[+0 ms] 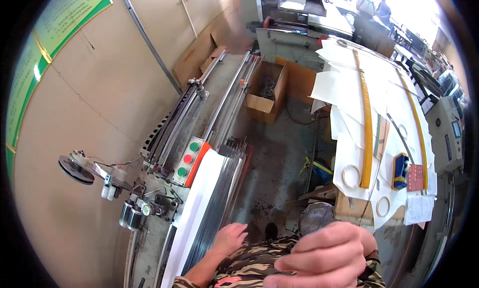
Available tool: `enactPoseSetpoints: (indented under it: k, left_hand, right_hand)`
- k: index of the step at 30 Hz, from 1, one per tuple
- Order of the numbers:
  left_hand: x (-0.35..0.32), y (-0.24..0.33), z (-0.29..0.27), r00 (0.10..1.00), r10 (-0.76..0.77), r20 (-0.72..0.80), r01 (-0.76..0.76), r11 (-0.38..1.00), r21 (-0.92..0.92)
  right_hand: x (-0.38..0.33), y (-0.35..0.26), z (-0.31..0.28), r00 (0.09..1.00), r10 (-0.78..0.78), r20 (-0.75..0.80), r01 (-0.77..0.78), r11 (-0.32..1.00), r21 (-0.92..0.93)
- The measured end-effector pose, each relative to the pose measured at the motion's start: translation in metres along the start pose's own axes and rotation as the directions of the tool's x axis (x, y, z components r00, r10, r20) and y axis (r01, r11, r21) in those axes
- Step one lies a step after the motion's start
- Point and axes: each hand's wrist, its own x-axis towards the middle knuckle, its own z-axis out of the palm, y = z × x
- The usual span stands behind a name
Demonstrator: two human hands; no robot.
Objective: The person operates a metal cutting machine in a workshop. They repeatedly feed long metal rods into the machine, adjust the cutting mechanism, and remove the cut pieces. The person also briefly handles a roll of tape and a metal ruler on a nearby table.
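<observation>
My left hand [228, 237] rests on a bundle of thin metal rods [219, 198] that lies along the right edge of a long machine [199, 113]. Its fingers lie flat on the rod ends. A white sheet [197, 203] lies under and beside the rods. My right hand [322, 258] is close to the camera at the bottom middle, fingers curled, and it pinches what looks like a thin rod or wire; the grip is blurred. Both sleeves are camouflage patterned.
The machine has a panel with green and red buttons [187, 159] and a small wheel [76, 169] at its left. An open cardboard box [267, 91] stands on the floor. At the right a table [379, 128] holds white sheets, yellow strips, tape rings. People stand far back [374, 6].
</observation>
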Motion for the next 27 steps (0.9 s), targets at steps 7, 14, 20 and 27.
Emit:
enactPoseSetpoints:
  k: [7,14,20,27]
  left_hand:
    - [0.092,-0.012,0.003,0.985,0.064,0.159,-0.062,0.998,-0.018]
    - [0.248,-0.053,-0.002,0.973,0.144,0.179,-0.133,0.989,-0.069]
    - [0.388,-0.057,-0.03,0.959,0.281,0.032,-0.279,0.958,-0.062]
    - [0.469,-0.075,-0.027,0.985,0.171,0.025,-0.167,0.98,-0.111]
  right_hand:
    - [0.003,0.098,-0.011,0.977,-0.098,-0.189,0.112,0.992,0.066]
    - [0.026,0.208,-0.045,0.995,-0.076,-0.064,0.07,0.993,-0.091]
    - [-0.053,0.344,-0.152,0.893,0.377,-0.246,-0.414,0.47,-0.78]
    - [-0.184,0.475,-0.361,0.21,0.535,-0.818,-0.706,-0.496,-0.506]
